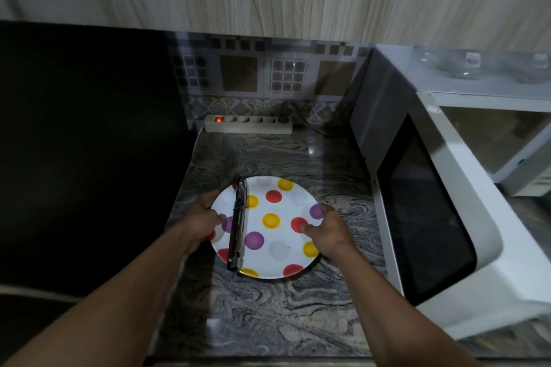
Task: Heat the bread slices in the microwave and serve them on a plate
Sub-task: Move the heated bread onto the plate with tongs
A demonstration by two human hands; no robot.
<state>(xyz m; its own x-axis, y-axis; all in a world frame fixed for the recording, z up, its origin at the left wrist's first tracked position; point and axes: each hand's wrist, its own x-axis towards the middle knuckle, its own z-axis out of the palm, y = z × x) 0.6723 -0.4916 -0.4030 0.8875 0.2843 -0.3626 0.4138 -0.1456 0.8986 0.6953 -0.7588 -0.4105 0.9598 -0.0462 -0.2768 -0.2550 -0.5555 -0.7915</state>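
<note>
Left hand (202, 226) and right hand (328, 232) grip the dotted plate (265, 259) bearing tongs (238, 226), microwave (423, 217) just beside

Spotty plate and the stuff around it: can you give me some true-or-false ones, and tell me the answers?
1. The left hand and the right hand each grip an edge of the plate. True.
2. Bread slices lie on the plate. False: only metal tongs lie on it, towards its left side.
3. The microwave has its door open. False: the door is shut.
4. The power strip at the back has a glowing red switch. True.
</note>
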